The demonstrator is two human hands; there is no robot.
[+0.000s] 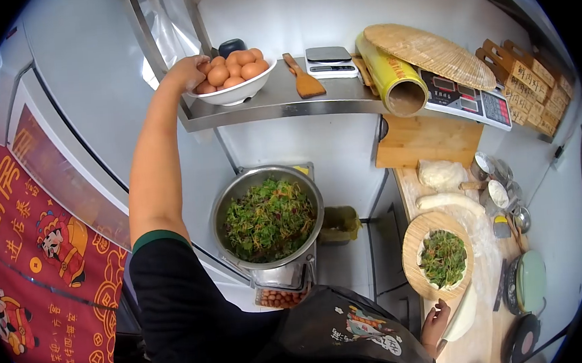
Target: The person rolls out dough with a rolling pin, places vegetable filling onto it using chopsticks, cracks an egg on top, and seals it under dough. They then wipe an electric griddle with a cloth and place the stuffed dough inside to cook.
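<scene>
My left hand (188,74) reaches up to the shelf, at the left rim of a white bowl (234,94) heaped with brown eggs (234,67). Its fingers curl round an egg at the bowl's left side; the hand partly hides that egg. Low at the right, my right hand (436,320) rests by the worktop with loosely bent fingers apart and nothing seen in them. Just above it lies a round wooden board (412,254) bearing a flat dough round topped with chopped greens (443,258). A white flat piece of dough (462,314) lies beside that hand.
A steel basin (318,210) of mixed greens stands below the metal shelf (286,114). On the shelf are a wooden spatula (306,82), a small scale (331,64), a film roll (391,73) and a larger scale (467,98). Pans (531,279) line the worktop's right edge.
</scene>
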